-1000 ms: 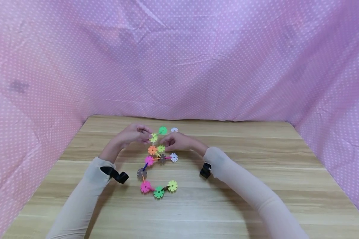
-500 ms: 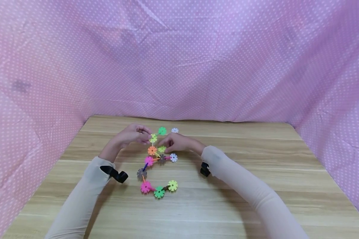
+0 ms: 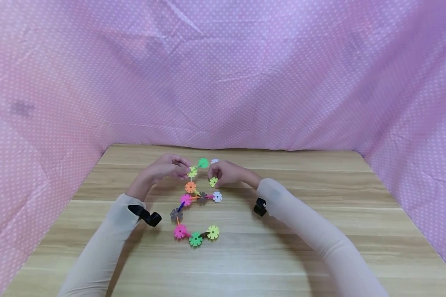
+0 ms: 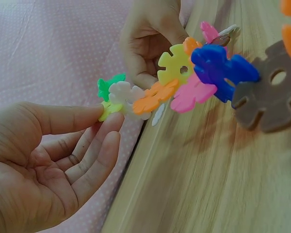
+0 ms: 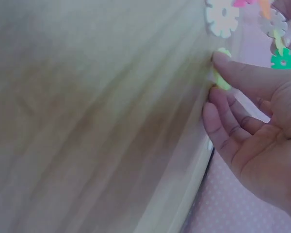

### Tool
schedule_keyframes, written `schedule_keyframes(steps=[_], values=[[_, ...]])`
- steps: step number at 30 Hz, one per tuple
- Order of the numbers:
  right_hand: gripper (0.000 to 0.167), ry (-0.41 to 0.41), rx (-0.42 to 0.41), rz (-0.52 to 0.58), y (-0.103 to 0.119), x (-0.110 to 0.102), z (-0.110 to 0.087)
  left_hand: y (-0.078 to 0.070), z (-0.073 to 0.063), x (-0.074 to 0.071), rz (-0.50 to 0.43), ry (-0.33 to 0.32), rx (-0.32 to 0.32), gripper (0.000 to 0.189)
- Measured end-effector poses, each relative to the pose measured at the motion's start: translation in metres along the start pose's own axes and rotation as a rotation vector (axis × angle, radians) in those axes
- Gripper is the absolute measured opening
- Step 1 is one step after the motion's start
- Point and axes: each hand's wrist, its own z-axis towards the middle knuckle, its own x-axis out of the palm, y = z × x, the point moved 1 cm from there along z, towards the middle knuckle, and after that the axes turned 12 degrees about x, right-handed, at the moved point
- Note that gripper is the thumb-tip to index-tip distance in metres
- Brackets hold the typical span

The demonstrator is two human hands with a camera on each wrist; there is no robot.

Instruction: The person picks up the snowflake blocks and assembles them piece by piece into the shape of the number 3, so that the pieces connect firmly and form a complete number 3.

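A chain of snowflake-shaped interlocking plastic discs, with an orange disc (image 3: 190,187) among them, curves over the wooden table. My left hand (image 3: 167,167) pinches a yellow disc (image 3: 192,172) near its far end between thumb and forefinger; the left wrist view has this yellow-green disc (image 4: 109,111) at the fingertips. Beyond it a green disc (image 3: 203,163) is joined on. To the right, my right hand (image 3: 226,171) pinches another yellow disc (image 3: 213,182), which stands apart from the orange part of the chain. The right wrist view shows that disc (image 5: 222,80) edge-on between thumb and fingers.
A white disc (image 3: 214,161) lies behind my right hand near the table's far edge. The chain's near end, a yellow disc (image 3: 213,232), points right. The pink dotted cloth (image 3: 223,82) hangs around the table (image 3: 282,255).
My right hand has taken hold of the yellow disc beside the orange one and shifted it to the right. My left hand keeps its pinch in nearly the same spot.
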Motion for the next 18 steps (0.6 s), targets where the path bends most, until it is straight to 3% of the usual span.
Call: schedule_keyframes(steps=[5,12,18], values=[[0.023,-0.043,0.044,0.063,-0.012,-0.006,-0.006,0.001,0.010,0.006,0.007,0.015,0.001,0.032],[0.015,-0.170,0.091,0.153,-0.029,-0.015,-0.017,-0.001,0.028,0.019,0.006,0.019,-0.006,0.031],[0.015,-0.290,0.126,0.342,-0.040,-0.026,-0.030,-0.003,0.042,0.029,-0.011,0.008,0.000,0.030]])
